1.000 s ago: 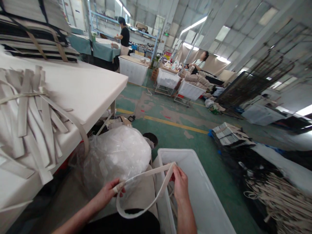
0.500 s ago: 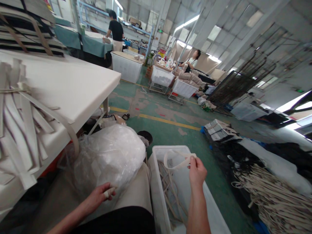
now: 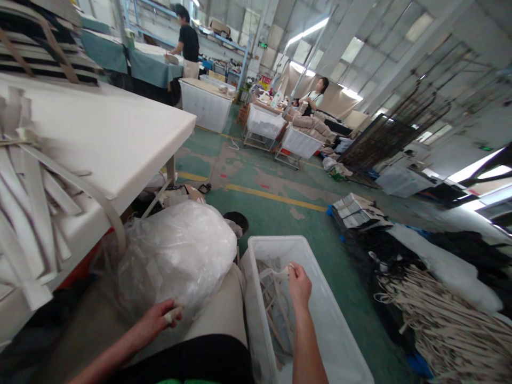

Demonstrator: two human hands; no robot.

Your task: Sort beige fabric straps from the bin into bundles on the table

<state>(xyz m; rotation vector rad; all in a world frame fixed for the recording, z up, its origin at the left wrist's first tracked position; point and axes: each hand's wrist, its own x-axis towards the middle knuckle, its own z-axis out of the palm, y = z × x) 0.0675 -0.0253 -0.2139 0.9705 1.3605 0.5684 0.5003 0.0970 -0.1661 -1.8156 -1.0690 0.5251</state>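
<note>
strip (image 3: 277,272): matt cloth | bin (image 3: 326,320): smooth plastic | bag (image 3: 182,248): glossy plastic

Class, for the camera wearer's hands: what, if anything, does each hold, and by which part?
The right hand pinches a pale strip in its fingertips; whether at its end is unclear. The left hand appears to hold nothing.

strip bundle (image 3: 38,213) cut off, held strip (image 3: 279,272) blurred
</note>
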